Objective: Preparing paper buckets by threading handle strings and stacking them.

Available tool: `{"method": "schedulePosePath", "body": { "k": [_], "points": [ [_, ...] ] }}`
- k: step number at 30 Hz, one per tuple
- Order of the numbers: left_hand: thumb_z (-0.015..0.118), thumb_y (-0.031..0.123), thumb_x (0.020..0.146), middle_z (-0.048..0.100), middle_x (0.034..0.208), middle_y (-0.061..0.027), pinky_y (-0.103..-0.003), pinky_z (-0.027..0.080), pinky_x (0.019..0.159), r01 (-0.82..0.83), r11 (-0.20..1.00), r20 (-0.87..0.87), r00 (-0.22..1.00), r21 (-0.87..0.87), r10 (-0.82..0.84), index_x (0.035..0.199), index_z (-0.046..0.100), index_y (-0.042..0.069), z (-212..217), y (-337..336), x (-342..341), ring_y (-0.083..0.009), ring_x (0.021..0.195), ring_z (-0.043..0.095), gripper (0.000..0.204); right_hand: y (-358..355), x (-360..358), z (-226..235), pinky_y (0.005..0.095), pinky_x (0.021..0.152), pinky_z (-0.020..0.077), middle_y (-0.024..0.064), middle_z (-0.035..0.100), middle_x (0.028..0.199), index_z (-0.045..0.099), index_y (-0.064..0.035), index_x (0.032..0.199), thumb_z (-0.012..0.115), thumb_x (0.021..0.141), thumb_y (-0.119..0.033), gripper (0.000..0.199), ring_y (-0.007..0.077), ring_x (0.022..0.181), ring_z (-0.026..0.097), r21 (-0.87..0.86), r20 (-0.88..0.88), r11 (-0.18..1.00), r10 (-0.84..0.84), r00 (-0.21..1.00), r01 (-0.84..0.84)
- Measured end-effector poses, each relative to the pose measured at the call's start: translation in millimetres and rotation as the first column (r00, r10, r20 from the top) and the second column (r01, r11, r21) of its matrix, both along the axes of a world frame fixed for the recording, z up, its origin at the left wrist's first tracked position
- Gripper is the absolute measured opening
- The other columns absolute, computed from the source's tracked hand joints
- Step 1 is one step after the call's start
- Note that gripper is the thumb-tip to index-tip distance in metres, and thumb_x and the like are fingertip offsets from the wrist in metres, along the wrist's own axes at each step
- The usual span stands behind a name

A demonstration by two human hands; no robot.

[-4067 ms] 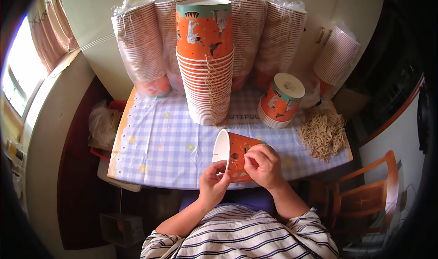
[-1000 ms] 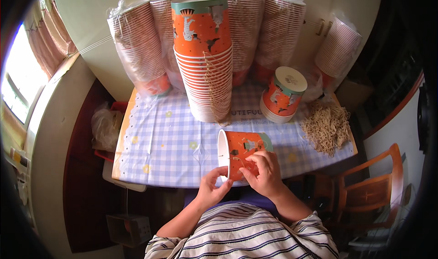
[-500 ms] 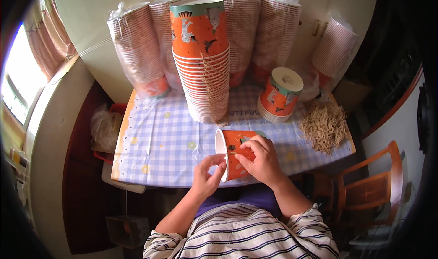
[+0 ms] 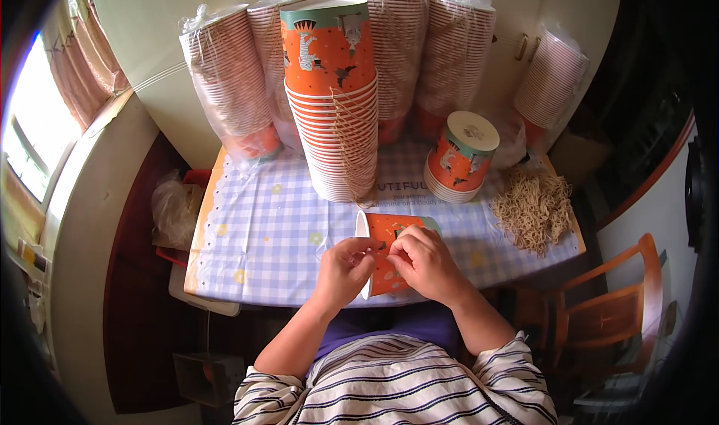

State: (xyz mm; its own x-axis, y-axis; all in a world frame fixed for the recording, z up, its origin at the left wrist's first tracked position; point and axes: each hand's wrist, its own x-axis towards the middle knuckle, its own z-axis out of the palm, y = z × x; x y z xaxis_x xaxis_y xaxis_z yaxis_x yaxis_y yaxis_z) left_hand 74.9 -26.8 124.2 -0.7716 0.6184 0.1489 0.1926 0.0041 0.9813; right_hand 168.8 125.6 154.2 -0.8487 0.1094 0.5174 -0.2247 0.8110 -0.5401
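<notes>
Both hands hold 1 orange paper cup (image 4: 389,249) on its side, over the near edge of the table (image 4: 255,238), with its white mouth turned to the person's left. The left hand (image 4: 343,270) is closed on the rim, the fingers pinching at the opening. The right hand (image 4: 425,264) is clamped over the cup's wall, the fingertips pressed on the printed side near the rim. The 2 hands are close together, almost touching. I judge that the step in hand is fine work at the rim or the wall of this cup, perhaps with a thin string, but any string between the fingers is too small to tell. The next move seems to call for a steady grip by the right hand and small, exact finger work by the left.

The cup is thin printed card, conical, smooth and light. Behind it stands a tall stack of orange cups (image 4: 333,103), with pale strings hanging on its side. To the right is a short stack (image 4: 458,159) with a white bottom up, and a loose pile of tan strings (image 4: 535,209), fibrous and tangled. At the back lean sleeves of cups in clear plastic (image 4: 228,80). The cloth is a soft blue and white check.
</notes>
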Motion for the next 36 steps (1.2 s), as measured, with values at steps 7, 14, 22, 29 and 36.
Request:
{"method": "schedulePosePath", "body": {
  "k": [7,14,22,29,36],
  "points": [
    [0.067,0.008,0.078,0.068,0.082,-0.0095,-0.026,0.052,0.069,-0.033,0.99,-0.018,0.999,-0.134,0.031,0.095,0.065,-0.004,15.1,4.0,3.6,-0.0126,0.074,0.064,0.021,0.7,-0.8,-1.0,0.0386,0.074,0.0419,0.0089,0.055,0.084,0.053,-0.0055,0.082,0.068,0.073,-0.001,0.019,0.0296,0.078,0.054,0.055,-0.022,0.998,0.023,1.0,-0.021],
    [0.063,0.001,0.076,0.066,0.079,-0.005,-0.023,0.051,0.07,-0.121,0.981,-0.194,0.977,-0.154,0.09,0.093,0.065,-0.003,14.7,8.0,7.5,-0.008,0.073,0.061,0.018,-2.7,-3.2,-6.7,0.0399,0.074,0.0415,0.01,0.053,0.086,0.051,-0.0056,0.083,0.067,0.073,0.0,0.019,0.0307,0.08,0.053,0.12,-0.048,0.992,-0.032,0.998,0.038],
    [0.071,0.006,0.07,0.059,0.111,-0.0157,-0.038,0.039,0.098,0.281,0.941,0.0,0.958,0.191,-0.286,0.146,0.016,0.006,-22.2,-25.1,-9.1,-0.0246,0.109,0.055,0.094,11.5,-8.8,-10.4,0.0382,0.074,0.0437,0.0088,0.055,0.085,0.055,-0.0057,0.083,0.07,0.075,-0.007,0.016,0.0294,0.081,0.054,0.023,-0.063,0.999,-0.048,0.997,0.05],
    [0.067,0.009,0.072,0.06,0.111,-0.0117,-0.048,0.035,0.102,0.094,0.919,-0.681,0.644,-0.383,-0.349,0.115,0.055,0.008,-67.3,-38.3,-10.5,-0.031,0.111,0.055,0.044,16.2,-3.5,-16.3,0.0365,0.082,0.0434,0.0089,0.059,0.099,0.059,-0.0062,0.099,0.07,0.077,-0.01,0.025,0.0283,0.093,0.056,-0.018,-0.205,0.99,-0.144,0.968,0.143],
    [0.068,0.007,0.073,0.062,0.108,-0.0092,-0.046,0.04,0.099,0.188,0.947,-0.635,0.706,-0.259,-0.314,0.11,0.057,0.008,-35.6,-13.7,-7.3,-0.0257,0.1,0.061,0.039,17.5,24.5,-22.0,0.0369,0.084,0.0443,0.0093,0.058,0.104,0.061,-0.0056,0.098,0.07,0.076,-0.01,0.025,0.0281,0.096,0.055,0.005,-0.176,0.988,-0.149,0.973,0.152]
  ]
}}
